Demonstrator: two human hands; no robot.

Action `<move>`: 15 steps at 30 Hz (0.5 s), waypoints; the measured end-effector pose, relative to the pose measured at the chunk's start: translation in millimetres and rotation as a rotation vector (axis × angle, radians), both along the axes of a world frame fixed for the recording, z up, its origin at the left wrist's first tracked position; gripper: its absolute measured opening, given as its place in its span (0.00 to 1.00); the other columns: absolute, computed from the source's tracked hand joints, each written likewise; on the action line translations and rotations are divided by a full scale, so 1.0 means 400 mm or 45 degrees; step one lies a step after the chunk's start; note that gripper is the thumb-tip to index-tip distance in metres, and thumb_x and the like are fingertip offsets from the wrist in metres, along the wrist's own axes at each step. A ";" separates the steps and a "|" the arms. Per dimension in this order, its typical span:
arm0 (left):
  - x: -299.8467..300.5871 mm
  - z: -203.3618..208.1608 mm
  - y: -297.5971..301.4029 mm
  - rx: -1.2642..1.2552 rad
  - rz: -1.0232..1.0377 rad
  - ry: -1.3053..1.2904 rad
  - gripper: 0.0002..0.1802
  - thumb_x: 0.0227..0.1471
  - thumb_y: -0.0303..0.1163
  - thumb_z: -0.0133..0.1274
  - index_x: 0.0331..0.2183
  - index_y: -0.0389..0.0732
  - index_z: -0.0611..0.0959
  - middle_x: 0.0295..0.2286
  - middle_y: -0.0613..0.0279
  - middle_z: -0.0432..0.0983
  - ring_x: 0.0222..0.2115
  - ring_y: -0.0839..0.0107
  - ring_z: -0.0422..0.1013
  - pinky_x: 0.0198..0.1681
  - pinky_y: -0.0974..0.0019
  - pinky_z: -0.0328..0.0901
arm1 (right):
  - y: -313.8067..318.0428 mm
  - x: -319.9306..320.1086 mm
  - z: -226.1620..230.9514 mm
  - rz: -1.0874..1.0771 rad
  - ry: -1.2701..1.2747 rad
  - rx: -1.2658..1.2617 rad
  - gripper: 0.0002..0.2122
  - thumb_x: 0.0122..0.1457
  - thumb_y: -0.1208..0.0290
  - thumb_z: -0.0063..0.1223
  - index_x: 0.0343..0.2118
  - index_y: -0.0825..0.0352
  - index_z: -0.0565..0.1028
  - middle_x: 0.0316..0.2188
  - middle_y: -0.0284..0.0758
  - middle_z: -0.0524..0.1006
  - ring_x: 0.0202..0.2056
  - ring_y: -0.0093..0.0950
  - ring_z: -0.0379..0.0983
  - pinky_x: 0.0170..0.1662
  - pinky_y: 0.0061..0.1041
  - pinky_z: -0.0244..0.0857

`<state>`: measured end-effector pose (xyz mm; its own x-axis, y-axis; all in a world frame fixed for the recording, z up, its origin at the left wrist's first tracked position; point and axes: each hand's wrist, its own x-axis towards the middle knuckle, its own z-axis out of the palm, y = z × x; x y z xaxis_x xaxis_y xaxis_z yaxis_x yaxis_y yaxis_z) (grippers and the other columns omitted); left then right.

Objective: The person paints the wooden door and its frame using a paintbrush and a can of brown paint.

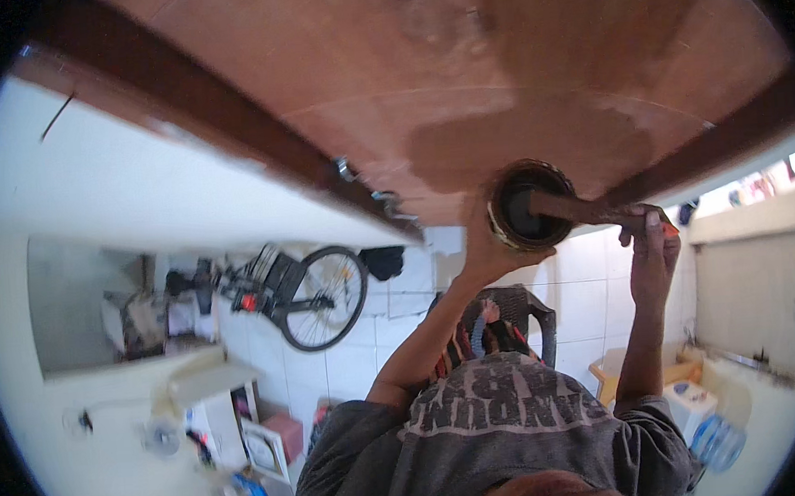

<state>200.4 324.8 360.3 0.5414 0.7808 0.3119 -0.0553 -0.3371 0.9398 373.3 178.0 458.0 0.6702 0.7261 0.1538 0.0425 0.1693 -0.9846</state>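
Observation:
My left hand [488,258] is wrapped round the side of a round open can [507,225], tilted so its dark inside shows. Pinched in my right hand [653,247] is a brown-coated paintbrush [588,210], with a bit of orange showing by the fingers. The brush's far end reaches over the rim into the mouth of the can, and its tip is lost in the dark. Just beyond the can stands a large brown wooden panel [348,67] with darker patches on its surface.
Dark wooden frame edges [212,104] flank the panel, with metal fittings [385,198] on the left one. Below me is a dark plastic chair [541,316]. A bicycle [318,300] lies left, a water dispenser bottle [717,444] lower right, a white cabinet [215,427] lower left.

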 end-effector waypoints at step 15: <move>-0.320 -0.075 -0.184 -0.190 0.790 0.219 0.56 0.24 0.33 0.76 0.55 0.38 0.63 0.51 0.54 0.66 0.53 0.62 0.65 0.59 0.59 0.58 | 0.157 -0.233 -0.092 0.932 -0.002 -0.035 0.05 0.61 0.76 0.50 0.35 0.73 0.75 0.33 0.39 0.78 0.26 0.25 0.76 0.30 0.24 0.72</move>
